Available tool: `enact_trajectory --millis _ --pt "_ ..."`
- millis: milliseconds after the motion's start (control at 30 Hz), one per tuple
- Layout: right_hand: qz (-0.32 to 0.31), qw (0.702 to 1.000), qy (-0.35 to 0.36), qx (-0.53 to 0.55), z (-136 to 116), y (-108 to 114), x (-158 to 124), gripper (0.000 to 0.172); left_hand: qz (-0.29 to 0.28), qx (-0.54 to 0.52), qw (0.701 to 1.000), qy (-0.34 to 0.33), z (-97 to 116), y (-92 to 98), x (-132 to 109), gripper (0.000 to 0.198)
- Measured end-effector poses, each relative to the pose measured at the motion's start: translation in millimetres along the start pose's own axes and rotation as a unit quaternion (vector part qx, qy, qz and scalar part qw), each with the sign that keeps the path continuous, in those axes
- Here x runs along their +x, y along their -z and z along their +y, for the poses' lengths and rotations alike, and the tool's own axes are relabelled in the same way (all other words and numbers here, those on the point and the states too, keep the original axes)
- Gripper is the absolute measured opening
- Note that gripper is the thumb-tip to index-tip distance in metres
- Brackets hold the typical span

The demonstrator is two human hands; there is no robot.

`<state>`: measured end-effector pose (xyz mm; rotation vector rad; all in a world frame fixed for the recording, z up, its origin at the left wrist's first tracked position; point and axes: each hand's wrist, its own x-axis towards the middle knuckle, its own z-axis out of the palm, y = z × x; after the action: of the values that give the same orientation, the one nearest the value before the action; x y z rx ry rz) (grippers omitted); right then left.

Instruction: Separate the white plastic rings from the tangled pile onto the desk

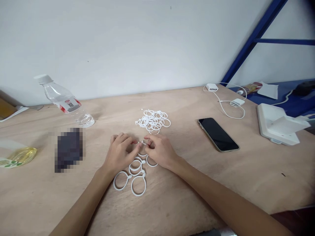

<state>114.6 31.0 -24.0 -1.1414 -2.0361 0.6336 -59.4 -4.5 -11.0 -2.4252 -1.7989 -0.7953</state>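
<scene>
My left hand (120, 152) and my right hand (159, 150) meet at the middle of the wooden table (172, 196), fingers pinched together on one small white plastic ring (142, 143). Linked white rings (134, 177) trail from under my hands toward me in a short chain. A loose pile of white rings (153, 121) lies just beyond my fingertips.
A black phone (218, 134) lies to the right. A clear water bottle (65, 101) lies tilted at the left, beside a blurred dark patch (69, 149) and a yellowish bottle (18, 156). White chargers with cable (230, 101) and a white device (279, 124) sit at the right.
</scene>
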Motion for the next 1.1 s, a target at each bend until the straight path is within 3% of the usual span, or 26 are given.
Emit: enact_trajectory --millis 100,200,300,433,533,700,767,900,1000,1100 --pt "0.079 0.996 0.014 0.046 -0.2 -2.5 -1.3 0.028 -0.012 -0.037 0.999 0.009 5.9 3.5 1.1 0.024" --pt "0.130 0.983 -0.007 0.133 -3.8 -3.6 -2.5 0.023 -0.010 -0.169 0.986 0.013 14.0 5.6 1.9 0.025" --pt "0.090 0.963 -0.044 0.251 -11.5 -0.9 -4.0 0.019 0.022 -0.270 0.962 0.010 19.6 7.0 1.8 0.021" --pt "0.005 0.916 -0.107 0.386 -20.6 5.1 -3.3 0.020 0.007 -0.267 0.963 -0.022 18.3 9.1 0.7 0.022" --pt "-0.016 0.897 -0.159 0.412 -22.7 7.7 -0.2 0.018 -0.002 -0.262 0.965 -0.031 17.1 9.8 -0.4 0.025" --pt "-0.024 0.860 -0.180 0.478 -23.7 11.2 3.0 0.019 0.004 -0.256 0.963 0.087 23.7 8.3 -0.8 0.019" --pt "-0.035 0.845 -0.177 0.503 -24.9 13.1 2.9 0.019 -0.033 -0.266 0.958 0.103 25.9 7.6 -0.4 0.025" --pt "-0.068 0.848 -0.180 0.493 -27.2 16.1 2.1 0.017 -0.105 -0.280 0.950 0.086 25.7 7.8 -0.6 0.035" --pt "-0.087 0.853 -0.173 0.485 -27.9 16.8 1.4 0.014 -0.098 -0.251 0.956 0.118 23.2 8.6 -2.2 0.028" --pt "-0.092 0.857 -0.174 0.477 -27.8 16.1 0.8 0.013 -0.084 -0.190 0.974 0.090 20.6 7.9 -3.8 0.028"
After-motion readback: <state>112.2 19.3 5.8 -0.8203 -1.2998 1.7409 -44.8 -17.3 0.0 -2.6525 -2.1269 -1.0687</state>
